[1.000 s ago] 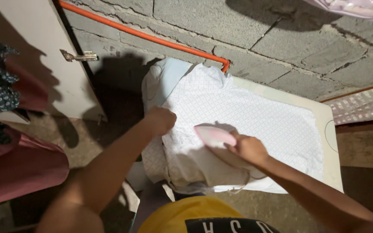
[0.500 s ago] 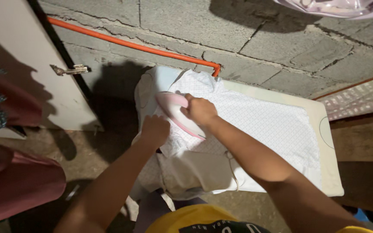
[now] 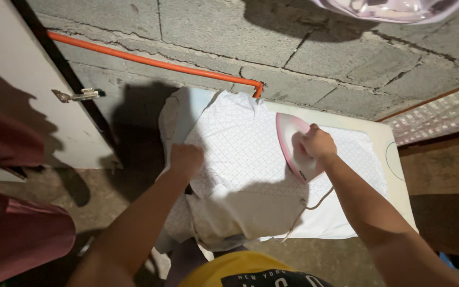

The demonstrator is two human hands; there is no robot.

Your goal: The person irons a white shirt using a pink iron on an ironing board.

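Observation:
A white garment with a fine grid pattern [image 3: 240,143] lies spread on a pale ironing board [image 3: 399,186]. My right hand [image 3: 317,143] grips the handle of a pink and white iron [image 3: 289,142], which rests flat on the cloth near the board's far edge. A thin cord [image 3: 306,204] trails from the iron toward me. My left hand [image 3: 186,158] is closed on the garment's left edge, pinning it down at the board's narrow end.
A grey block wall [image 3: 293,42] with an orange pipe [image 3: 150,61] runs behind the board. A white door [image 3: 22,95] with a metal latch stands at left. Dark red cloth [image 3: 17,234] hangs at lower left. Patterned fabric [image 3: 442,114] lies at right.
My right hand has slid the iron from the garment's left end to the right along the far edge. My left hand stayed holding the cloth's left edge.

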